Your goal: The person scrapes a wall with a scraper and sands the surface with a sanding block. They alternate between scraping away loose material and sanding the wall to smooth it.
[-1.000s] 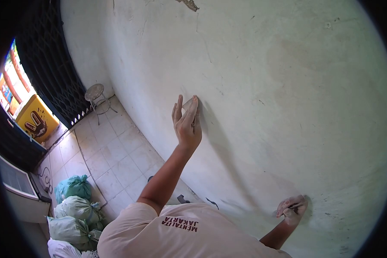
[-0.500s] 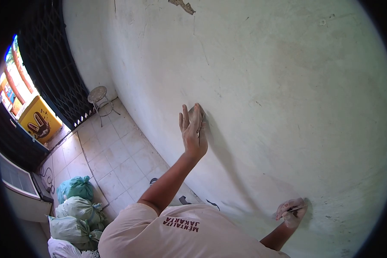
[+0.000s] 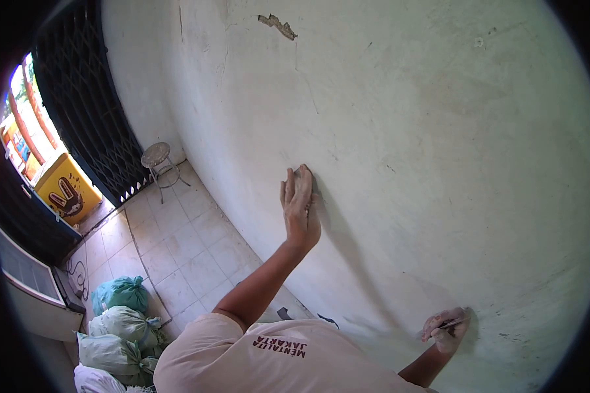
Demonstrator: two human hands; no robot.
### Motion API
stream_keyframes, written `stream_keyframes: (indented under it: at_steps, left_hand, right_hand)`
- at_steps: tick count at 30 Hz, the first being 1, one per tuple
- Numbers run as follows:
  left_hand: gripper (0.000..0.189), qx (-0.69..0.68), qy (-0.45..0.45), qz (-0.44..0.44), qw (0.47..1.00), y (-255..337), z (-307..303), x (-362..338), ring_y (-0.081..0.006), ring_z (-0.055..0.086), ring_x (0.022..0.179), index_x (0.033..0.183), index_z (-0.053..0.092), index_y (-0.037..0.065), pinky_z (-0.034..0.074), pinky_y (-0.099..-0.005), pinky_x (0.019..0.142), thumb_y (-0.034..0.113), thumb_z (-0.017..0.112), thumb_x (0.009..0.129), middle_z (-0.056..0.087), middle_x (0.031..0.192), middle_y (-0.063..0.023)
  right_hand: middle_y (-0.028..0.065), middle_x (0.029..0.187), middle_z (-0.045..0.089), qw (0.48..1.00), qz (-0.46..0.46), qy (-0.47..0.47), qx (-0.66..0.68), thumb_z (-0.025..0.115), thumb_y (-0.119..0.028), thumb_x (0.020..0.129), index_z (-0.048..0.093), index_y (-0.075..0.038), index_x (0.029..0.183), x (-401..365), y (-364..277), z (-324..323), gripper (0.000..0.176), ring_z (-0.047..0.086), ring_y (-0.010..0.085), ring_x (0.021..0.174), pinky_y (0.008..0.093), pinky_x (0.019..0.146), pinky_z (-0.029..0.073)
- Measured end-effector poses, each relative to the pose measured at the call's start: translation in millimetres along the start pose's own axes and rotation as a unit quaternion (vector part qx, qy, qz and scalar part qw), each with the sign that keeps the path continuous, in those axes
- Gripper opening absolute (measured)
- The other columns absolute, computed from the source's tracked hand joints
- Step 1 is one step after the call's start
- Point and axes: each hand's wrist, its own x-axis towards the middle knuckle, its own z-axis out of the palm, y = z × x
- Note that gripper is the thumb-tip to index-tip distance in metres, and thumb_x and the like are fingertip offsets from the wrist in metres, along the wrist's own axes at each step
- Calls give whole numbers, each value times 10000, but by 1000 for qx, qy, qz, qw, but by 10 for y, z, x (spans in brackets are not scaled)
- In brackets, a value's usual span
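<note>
My left hand (image 3: 300, 208) rests against the pale wall (image 3: 400, 131), its dusty fingers mostly straight and pointing up. A thin grey flat piece (image 3: 313, 177), mostly hidden, lies between those fingers and the wall. Lower down at the right, my right hand (image 3: 444, 329) is curled around a thin, flat piece (image 3: 453, 321) and touches the wall too. What kind of piece each hand holds I cannot make out. Whitish dust covers both hands.
Chipped plaster (image 3: 277, 26) and fine cracks mark the upper wall. A round stool (image 3: 156, 155) stands in the corner by a dark folding gate (image 3: 85, 98). Several tied sacks (image 3: 119, 295) sit on the tiled floor (image 3: 177, 249). Outside is a yellow box (image 3: 69, 190).
The view has shifted slightly, so wall, stool and sacks appear lower. My left hand has moved slightly down and right in the picture; my right hand stays at nearly the same spot.
</note>
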Motion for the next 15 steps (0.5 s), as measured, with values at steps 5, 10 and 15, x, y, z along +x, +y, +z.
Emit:
stream_keyframes:
  at_steps: [5,10,15]
  left_hand:
    - [564,-4,-79,18,997,-121,176,-758,-509,183,1452,1443,397,-70,121,-571,1181,-27,516,894,344,1526,-276]
    - [581,-35,-89,35,995,-103,173,-711,-524,103,1462,1459,357,-82,67,-600,1175,-12,505,902,272,1557,-284]
    - [540,-17,-9,23,1000,41,-25,295,-444,116,1488,1477,332,-74,104,-509,1197,5,449,955,274,1570,-248]
  right_hand:
    - [150,548,593,1000,4,10,-1,772,74,711,592,83,844,-26,6,-1,224,601,227,422,326,406,516]
    - [146,554,591,999,19,32,-9,774,66,717,577,77,823,-41,-2,7,223,606,222,437,327,414,521]
    - [147,555,588,1000,17,19,-6,769,50,740,562,73,838,-36,-11,27,230,608,218,446,326,421,518]
